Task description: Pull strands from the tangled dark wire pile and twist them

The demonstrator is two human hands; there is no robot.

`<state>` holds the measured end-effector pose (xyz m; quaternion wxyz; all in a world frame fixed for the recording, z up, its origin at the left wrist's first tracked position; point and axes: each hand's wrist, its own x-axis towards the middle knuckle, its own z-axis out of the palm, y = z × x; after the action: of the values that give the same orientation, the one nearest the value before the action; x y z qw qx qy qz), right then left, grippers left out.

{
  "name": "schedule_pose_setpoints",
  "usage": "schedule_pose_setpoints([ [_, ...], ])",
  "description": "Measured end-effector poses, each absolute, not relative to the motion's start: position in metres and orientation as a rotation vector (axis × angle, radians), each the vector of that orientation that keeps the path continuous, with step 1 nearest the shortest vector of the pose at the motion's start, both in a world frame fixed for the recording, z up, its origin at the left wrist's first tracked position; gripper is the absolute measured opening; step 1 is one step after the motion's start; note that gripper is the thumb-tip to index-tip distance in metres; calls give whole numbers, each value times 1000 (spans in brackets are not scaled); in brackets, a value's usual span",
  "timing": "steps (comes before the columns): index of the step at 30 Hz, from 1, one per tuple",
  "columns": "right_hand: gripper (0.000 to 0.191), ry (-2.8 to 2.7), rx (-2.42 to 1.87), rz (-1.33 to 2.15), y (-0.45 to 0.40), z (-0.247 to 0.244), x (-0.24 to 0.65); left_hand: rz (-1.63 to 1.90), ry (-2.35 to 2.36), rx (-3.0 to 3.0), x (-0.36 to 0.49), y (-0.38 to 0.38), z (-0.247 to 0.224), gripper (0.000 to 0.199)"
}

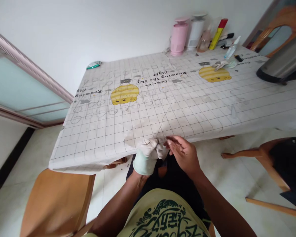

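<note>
My left hand [148, 154] wears a whitish glove with a pale green cuff; its fingers are curled closed at the table's front edge. Bare, my right hand [184, 152] is right beside it, thumb and index finger pinched near the gloved fingertips. What either hand holds is too small to make out. A thin dark thread [162, 121] lies in a wavy line on the white checked tablecloth [93, 138], running down toward both hands.
Along the wall stand a pink device [179, 37], a white device [196, 33], a pump bottle [204, 41] and a yellow can [217, 35]. Another glove [220, 64] lies at the back right, near a metal kettle [283, 57]. Wooden chairs [58, 197] flank me.
</note>
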<state>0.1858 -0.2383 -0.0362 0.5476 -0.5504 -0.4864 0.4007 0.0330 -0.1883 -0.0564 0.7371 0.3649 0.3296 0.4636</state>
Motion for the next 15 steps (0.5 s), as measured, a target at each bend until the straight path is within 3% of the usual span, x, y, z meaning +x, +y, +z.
schedule_pose_setpoints([
  [6, 18, -1119, -1294, 755, -230, -40, 167, 1042, 942, 696, 33, -194, -44, 46],
  [15, 18, -1381, -1374, 381, -225, -55, 168, 877, 1401, 868, 36, -192, -38, 45],
])
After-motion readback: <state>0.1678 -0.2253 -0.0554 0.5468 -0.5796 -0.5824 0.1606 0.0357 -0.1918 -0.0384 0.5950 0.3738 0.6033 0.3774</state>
